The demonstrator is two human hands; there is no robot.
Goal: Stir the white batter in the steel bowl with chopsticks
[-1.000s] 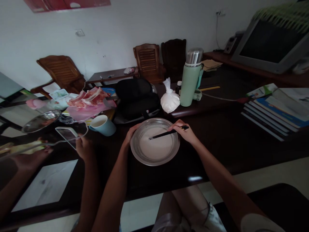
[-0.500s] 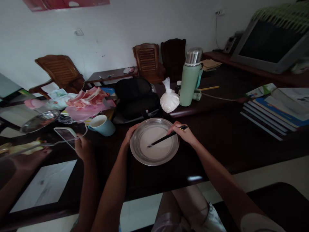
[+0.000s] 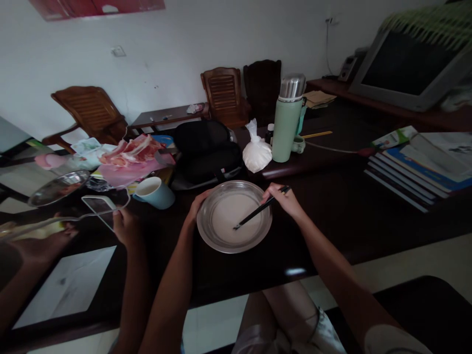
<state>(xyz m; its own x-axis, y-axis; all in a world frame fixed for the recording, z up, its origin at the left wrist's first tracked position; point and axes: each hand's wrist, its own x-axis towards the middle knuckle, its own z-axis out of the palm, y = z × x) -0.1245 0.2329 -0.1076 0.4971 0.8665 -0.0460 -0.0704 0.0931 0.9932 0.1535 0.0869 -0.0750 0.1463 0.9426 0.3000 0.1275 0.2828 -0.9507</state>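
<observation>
A round metal bowl (image 3: 207, 227) rests on the dark table in front of me, holding a pale, milky liquid (image 3: 226, 211). My left hand (image 3: 197, 204) grips the bowl's left side, its fingertips partly hidden behind the rim. In my right hand (image 3: 284, 200), above the right rim, are black chopsticks (image 3: 254, 214). They slant down to the left, and their tips dip into the liquid. Just beyond the bowl stand a knotted plastic bag of white powder (image 3: 257, 156) and a green thermos (image 3: 286, 129).
A blue mug (image 3: 154, 194) and an open black bag (image 3: 206, 152) stand close by. Raw meat (image 3: 131, 151) lies on pink plastic at the left. Another person's hand (image 3: 126, 225) holds a white phone (image 3: 99, 209). Stacked books (image 3: 401, 182) lie at the right.
The chopstick tips have shifted right and slightly toward me within the liquid. My right hand has tilted a little, while my left hand keeps its place on the bowl.
</observation>
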